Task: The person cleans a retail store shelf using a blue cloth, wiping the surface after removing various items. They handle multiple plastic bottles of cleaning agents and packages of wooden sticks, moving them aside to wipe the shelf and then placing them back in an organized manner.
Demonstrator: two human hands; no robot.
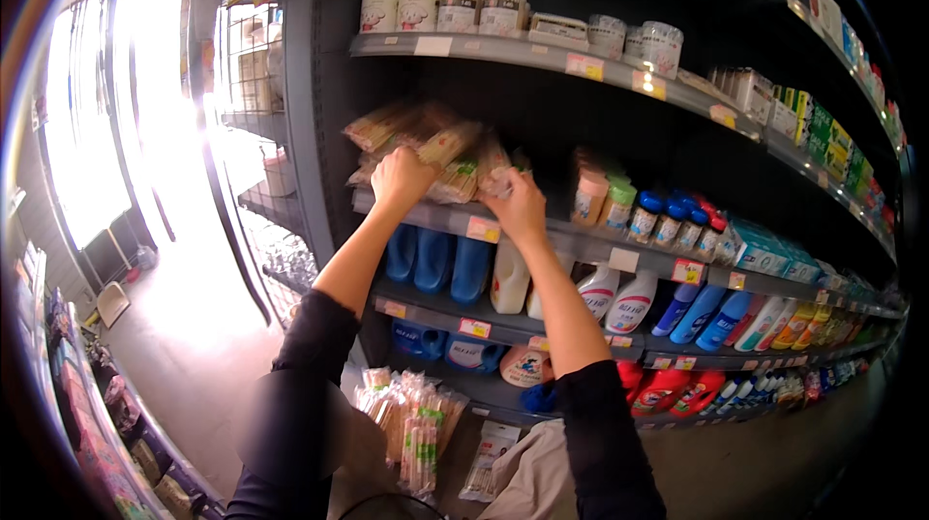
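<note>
Plastic packs of what look like disposable chopsticks (381, 127) lie in a loose pile at the left end of a middle shelf. My left hand (404, 177) is closed on one blurred pack (448, 144) on top of the pile. Just to its right, my right hand (517, 202) has its fingers on the clear wrap of another pack (493, 168) near the shelf's front edge. More such packs (417, 422) stand bunched low down in front of me, beside a flat white pack (488, 462) on the floor.
Above is a shelf edge (464, 47) with round tubs (419, 5). Small shaker jars (591, 197) stand right of the pile. Blue bottles (433, 262) and white bottles (631, 302) fill the shelf below. A metal upright (301, 106) bounds the left side; a dustpan (113, 304) is farther left.
</note>
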